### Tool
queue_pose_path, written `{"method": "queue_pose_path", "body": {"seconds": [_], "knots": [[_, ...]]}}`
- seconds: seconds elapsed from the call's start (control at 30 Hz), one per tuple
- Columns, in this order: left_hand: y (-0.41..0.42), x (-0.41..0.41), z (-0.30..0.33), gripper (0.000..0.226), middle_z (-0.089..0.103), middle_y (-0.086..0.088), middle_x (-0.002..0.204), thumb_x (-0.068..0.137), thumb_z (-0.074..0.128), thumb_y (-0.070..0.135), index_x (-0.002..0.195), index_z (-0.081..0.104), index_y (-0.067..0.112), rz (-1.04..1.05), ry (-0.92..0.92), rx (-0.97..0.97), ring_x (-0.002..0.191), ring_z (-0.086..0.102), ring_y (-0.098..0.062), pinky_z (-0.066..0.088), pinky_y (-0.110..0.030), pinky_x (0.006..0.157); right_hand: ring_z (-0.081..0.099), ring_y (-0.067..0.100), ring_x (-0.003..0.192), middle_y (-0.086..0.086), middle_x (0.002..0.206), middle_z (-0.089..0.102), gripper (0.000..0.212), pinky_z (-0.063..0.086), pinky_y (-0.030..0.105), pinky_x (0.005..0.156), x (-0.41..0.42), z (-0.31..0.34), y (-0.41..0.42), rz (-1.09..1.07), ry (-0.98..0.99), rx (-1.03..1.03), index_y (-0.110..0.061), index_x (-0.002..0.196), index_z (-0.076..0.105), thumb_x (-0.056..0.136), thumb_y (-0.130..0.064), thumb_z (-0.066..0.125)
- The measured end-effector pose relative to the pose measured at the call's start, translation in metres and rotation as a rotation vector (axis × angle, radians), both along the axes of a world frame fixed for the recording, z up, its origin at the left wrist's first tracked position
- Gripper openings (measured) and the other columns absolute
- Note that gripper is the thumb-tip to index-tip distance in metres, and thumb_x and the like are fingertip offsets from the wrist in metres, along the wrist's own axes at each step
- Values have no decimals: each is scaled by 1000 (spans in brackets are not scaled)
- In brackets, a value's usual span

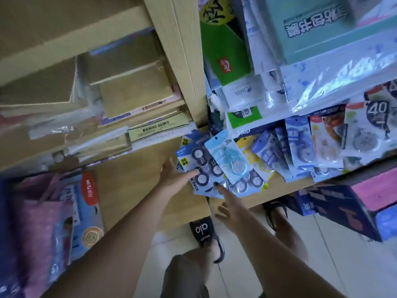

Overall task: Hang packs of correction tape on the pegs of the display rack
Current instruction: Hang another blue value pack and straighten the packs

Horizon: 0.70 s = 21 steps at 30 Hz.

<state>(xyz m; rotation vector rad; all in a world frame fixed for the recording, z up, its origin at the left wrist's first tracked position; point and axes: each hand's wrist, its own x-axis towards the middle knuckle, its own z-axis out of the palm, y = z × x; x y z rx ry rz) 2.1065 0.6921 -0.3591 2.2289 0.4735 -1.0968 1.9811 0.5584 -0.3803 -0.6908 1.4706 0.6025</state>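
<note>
Correction tape packs (247, 160): loose, overlapping heap on the wooden shelf (137, 179), fanned from the shelf's upright post rightward; none seen on a peg.
Top pack: pale blue single pack (228, 157), lying slantwise over a dark multi-pack (200, 166) with round spools.
Left hand (174, 176): reaching to the heap's left edge, fingers spread and fairly straight, thumb tip touching the dark multi-pack; nothing held.
Right hand (227, 203): coming in from below, forefinger extended to the lower edge of the heap, other fingers loosely curled; nothing held.
Pegs: not identifiable in this view; the display rack itself cannot be made out.
Risk, slide: packs are glossy and stacked askew, so I judge that pulling one from under the pale blue pack may drag neighbours off the front edge to the floor.
Risk, double pick: overlapped cards may lift two together.
Risk, tear: hang holes at the card tops look small; forcing one onto a peg could rip it.
Surroundings: stacked paper goods (120, 87) on the left shelves, wrapped bundles (335, 87) above the heap, a dark blue carton (335, 211) just below right.
Obstruction: the person's sandalled feet (206, 235) stand close beneath the shelf edge.
</note>
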Motion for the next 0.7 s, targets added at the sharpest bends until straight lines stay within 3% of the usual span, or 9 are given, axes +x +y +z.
{"method": "queue_pose_path", "body": {"seconds": [0.1, 0.13, 0.2, 0.27, 0.33, 0.43, 0.53, 0.63, 0.7], "knots": [[-1, 10, -30, 97, 27, -9, 164, 83, 85, 42, 158, 26, 20, 43, 1, -29, 153, 30, -29, 35, -41, 115, 60, 22, 102, 8, 132, 61, 103, 50, 31, 59, 7, -39, 12, -166, 71, -43, -17, 133, 62, 44, -58, 95], [-2, 13, -38, 97, 30, -8, 162, 81, 87, 42, 156, 28, 22, 61, -3, -35, 152, 32, -29, 36, -42, 115, 64, 22, 99, 9, 131, 67, 105, 49, 30, 57, 8, -52, 15, -231, 84, -50, -16, 130, 65, 39, -59, 94], [-3, 17, -51, 100, 43, -6, 154, 70, 93, 49, 148, 35, 24, 117, 12, -61, 143, 44, -30, 42, -42, 110, 70, 22, 89, 9, 122, 75, 85, 51, 28, 57, 13, -55, 18, -330, 90, -39, -13, 124, 70, 54, -53, 95], [4, 18, -72, 115, 57, -3, 140, 43, 96, 67, 137, 45, 26, 136, 3, -60, 131, 57, -28, 51, -45, 107, 68, 19, 82, 8, 110, 75, 60, 53, 29, 60, 14, -53, 19, -396, 34, -25, -9, 120, 68, 77, -47, 88], [12, 19, -98, 123, 62, -2, 133, 26, 94, 78, 131, 53, 28, 117, -32, -77, 129, 61, -28, 56, -47, 102, 70, 19, 84, 7, 103, 75, 49, 57, 31, 69, 10, -62, 21, -435, -18, -7, -8, 116, 66, 86, -43, 83], [6, 20, -83, 107, 50, -6, 144, 54, 97, 60, 140, 48, 19, 132, -17, -68, 136, 51, -28, 50, -40, 101, 79, 29, 96, 12, 103, 82, 45, 64, 39, 89, 15, -69, 23, -553, -29, 24, -11, 112, 76, 77, -35, 92], [7, 22, -82, 103, 60, -3, 139, 46, 92, 68, 132, 57, 24, 151, 43, -87, 127, 59, -26, 52, -45, 104, 79, 30, 103, 13, 108, 82, 48, 60, 44, 100, 19, -75, 28, -592, -42, 46, -13, 116, 78, 75, -32, 93], [9, 21, -82, 66, 71, 6, 125, 66, 95, 51, 122, 69, 30, 191, 108, -198, 120, 65, -21, 50, -39, 99, 79, 28, 101, 13, 111, 81, 61, 65, 38, 88, 21, -73, 33, -615, -17, 35, -10, 119, 76, 69, -36, 97], [8, 17, -79, 70, 68, 10, 130, 67, 95, 50, 128, 66, 32, 202, 155, -233, 125, 61, -21, 46, -42, 105, 79, 25, 92, 13, 108, 81, 60, 64, 30, 67, 27, -68, 34, -605, 10, 21, -7, 118, 74, 69, -33, 98]]}}
